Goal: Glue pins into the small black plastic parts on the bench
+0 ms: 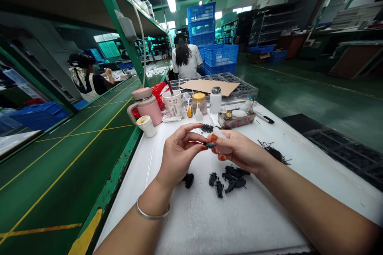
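Above the white tabletop, my left hand [178, 152] pinches a small black part [209, 145] between thumb and fingers. My right hand [241, 149] is closed around a translucent squeeze bottle [225, 148], close against that part; fingers partly cover both. Below the hands lies a loose group of black plastic pieces [235, 176]. Another black piece [188, 181] sits beside my left wrist, partly hidden by it. Behind my fingers is a pile of tiny black bits [207, 128]. Thin black sticks [274, 153] lie in a heap beyond my right forearm.
Along the table's back stand a pink mug [149, 107], a patterned cup [172, 104], a yellow-lidded jar [199, 102], a white bottle [215, 100] and a small tray [239, 121]. A green conveyor belt [74, 143] runs at left. Two people sit farther off, near blue crates [221, 55].
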{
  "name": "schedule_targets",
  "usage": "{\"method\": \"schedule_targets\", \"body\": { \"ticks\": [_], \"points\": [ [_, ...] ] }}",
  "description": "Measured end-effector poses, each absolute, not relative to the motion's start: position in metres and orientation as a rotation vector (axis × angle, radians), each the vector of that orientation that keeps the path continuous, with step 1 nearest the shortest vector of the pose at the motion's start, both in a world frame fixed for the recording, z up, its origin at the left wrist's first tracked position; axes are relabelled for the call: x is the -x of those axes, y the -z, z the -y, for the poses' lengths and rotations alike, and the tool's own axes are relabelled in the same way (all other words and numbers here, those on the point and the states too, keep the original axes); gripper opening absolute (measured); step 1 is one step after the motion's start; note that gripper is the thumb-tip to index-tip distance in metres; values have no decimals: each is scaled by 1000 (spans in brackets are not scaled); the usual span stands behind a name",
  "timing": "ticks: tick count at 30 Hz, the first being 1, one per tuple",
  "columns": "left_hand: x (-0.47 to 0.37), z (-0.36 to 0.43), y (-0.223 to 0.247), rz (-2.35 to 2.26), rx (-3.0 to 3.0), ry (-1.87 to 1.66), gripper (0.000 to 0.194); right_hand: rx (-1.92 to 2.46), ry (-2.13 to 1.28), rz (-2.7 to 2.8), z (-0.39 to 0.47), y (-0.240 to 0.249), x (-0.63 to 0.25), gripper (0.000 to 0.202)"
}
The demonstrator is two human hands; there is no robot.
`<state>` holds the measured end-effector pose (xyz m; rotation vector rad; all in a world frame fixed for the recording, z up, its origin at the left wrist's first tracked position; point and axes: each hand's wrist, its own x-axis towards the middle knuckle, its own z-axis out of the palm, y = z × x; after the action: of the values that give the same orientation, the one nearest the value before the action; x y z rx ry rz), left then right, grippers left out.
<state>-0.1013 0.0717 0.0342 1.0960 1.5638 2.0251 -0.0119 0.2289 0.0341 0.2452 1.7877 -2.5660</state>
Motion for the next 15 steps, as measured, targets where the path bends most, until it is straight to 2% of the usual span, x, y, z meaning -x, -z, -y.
{"method": "schedule_targets", "body": {
  "ticks": [3, 8, 15],
  "points": [
    [101, -71, -34, -1588, -1141, -1991, 42, -157, 2519, -1758, -227, -29, 13, 32],
    [99, -72, -33, -1712, -1138, -1965, 34, -164, 2626, -1740, -230, -28, 15, 28],
    [107, -75, -31, -1553, -768, -1901, 43, -232, 2766, -2094, -227, -27, 18, 34]
  ]
}}
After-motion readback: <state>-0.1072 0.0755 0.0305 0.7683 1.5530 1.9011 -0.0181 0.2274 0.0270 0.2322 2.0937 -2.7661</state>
